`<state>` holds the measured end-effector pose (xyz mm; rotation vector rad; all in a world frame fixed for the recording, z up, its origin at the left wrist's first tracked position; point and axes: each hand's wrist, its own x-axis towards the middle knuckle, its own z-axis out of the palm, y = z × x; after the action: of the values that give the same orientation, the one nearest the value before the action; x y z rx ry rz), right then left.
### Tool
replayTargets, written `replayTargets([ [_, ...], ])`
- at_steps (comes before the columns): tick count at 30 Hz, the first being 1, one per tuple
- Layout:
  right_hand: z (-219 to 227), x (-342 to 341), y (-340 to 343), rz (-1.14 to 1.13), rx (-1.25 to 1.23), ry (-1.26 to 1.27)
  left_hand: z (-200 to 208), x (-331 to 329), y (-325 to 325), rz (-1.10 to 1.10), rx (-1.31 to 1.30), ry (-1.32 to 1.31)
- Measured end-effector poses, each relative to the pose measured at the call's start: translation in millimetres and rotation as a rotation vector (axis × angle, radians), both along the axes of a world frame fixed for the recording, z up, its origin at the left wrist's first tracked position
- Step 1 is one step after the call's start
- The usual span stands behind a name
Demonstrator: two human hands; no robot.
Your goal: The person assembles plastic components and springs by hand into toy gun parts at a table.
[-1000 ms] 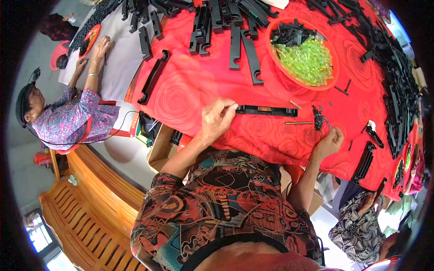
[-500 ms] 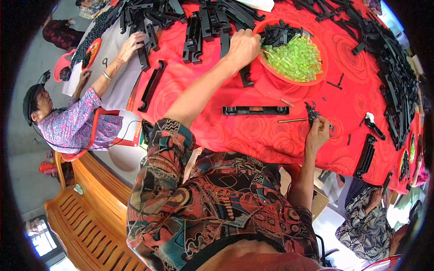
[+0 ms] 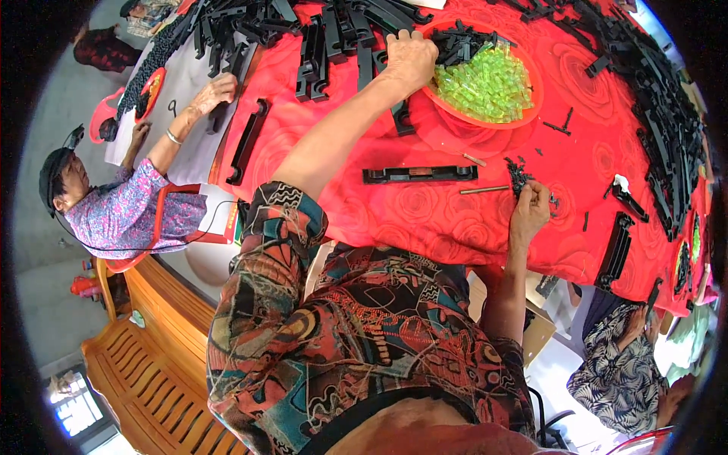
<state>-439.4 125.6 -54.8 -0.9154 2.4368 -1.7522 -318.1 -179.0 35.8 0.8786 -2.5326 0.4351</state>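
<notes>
My left hand is at the left rim of an orange-red bowl, its fingers curled and the tips hidden. In the bowl lie clear yellow-green pieces and small black parts. Beneath my left wrist runs a long black plastic bar. My right hand pinches its fingers together beside a small pile of black bits; what they hold is too small to tell. Between my hands a black plastic housing lies lengthwise on the red cloth, with a thin brown rod to its right.
Black bars are heaped at the far left, and more black parts along the right edge. A co-worker's hand works at the left over a white cloth. Another black housing lies near the right front edge.
The view has shifted slightly. My left hand's fingers look more spread at the bowl rim, while the right stays by the black bits. The co-worker's hand has drawn nearer with a black bar.
</notes>
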Motion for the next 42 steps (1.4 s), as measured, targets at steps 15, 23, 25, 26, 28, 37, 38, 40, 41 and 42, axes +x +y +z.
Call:
replayTargets([
  [15,27,53,4,0.164,-0.157,-0.173,-9,128,165,-0.247,1.328,0.617],
  [23,38,99,5,0.758,0.143,-0.323,-35,143,197,-0.315,1.422,0.563],
  [25,42,106,4,0.717,0.128,-0.527,-39,143,198,-0.326,1.406,0.594],
  [26,43,108,4,0.669,0.105,-0.724,-41,142,199,-0.327,1.411,0.596],
  [28,41,110,4,0.639,0.103,-0.732,-45,140,200,-0.337,1.449,0.661],
  [37,38,111,4,0.567,0.061,-0.672,-60,140,201,-0.325,1.825,0.896],
  [38,39,112,2,0.564,0.023,-0.662,-60,142,201,-0.321,1.825,0.9],
  [40,45,110,3,0.602,0.06,-0.676,-63,144,200,-0.288,1.764,0.856],
  [41,47,109,4,0.635,0.093,-0.689,-62,145,200,-0.288,1.766,0.857],
  [42,47,110,3,0.635,0.095,-0.688,-61,145,199,-0.292,1.69,0.828],
])
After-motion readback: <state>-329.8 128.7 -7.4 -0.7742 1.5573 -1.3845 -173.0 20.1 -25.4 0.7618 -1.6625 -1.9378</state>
